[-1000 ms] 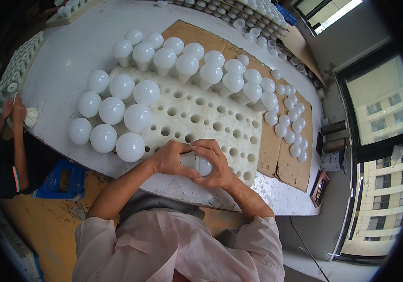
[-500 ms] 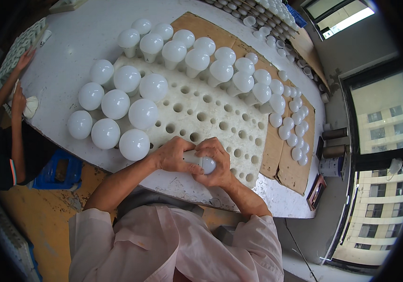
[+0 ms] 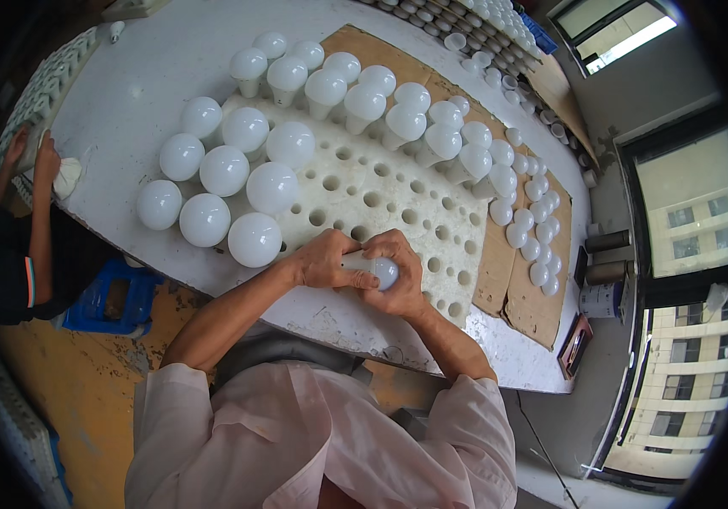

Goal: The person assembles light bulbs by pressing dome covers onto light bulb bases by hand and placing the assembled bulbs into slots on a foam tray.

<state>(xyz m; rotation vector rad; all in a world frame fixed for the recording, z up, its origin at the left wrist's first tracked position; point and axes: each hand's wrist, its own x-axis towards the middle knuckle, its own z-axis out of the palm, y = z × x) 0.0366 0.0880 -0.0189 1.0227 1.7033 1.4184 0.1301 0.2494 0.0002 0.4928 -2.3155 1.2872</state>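
A white LED bulb point(image 3: 387, 273) lies sideways between my two hands, above the near edge of a white foam tray point(image 3: 394, 178) full of round holes. My left hand point(image 3: 322, 260) is closed round its narrower body, thumb stretched along it. Curled over the rounded dome end is my right hand point(image 3: 410, 276); the fingers hide part of the bulb. On the tray's left side stand several larger globe bulbs point(image 3: 272, 187). Along its far side, more bulbs point(image 3: 365, 103) stand upright in rows, domes up.
Brown cardboard point(image 3: 500, 280) lies right of the tray, with several small white domes point(image 3: 530, 248) on it. Stacked trays point(image 3: 474, 38) and loose white cups stand at the far right. At left, a co-worker's hands point(image 3: 46, 161) are beside another tray point(image 3: 46, 85). A blue stool point(image 3: 114, 297) stands below.
The whole view has shifted slightly, so the tray and bulbs appear a little further right and higher. Both hands keep their hold on the bulb. The co-worker's hands at left have moved.
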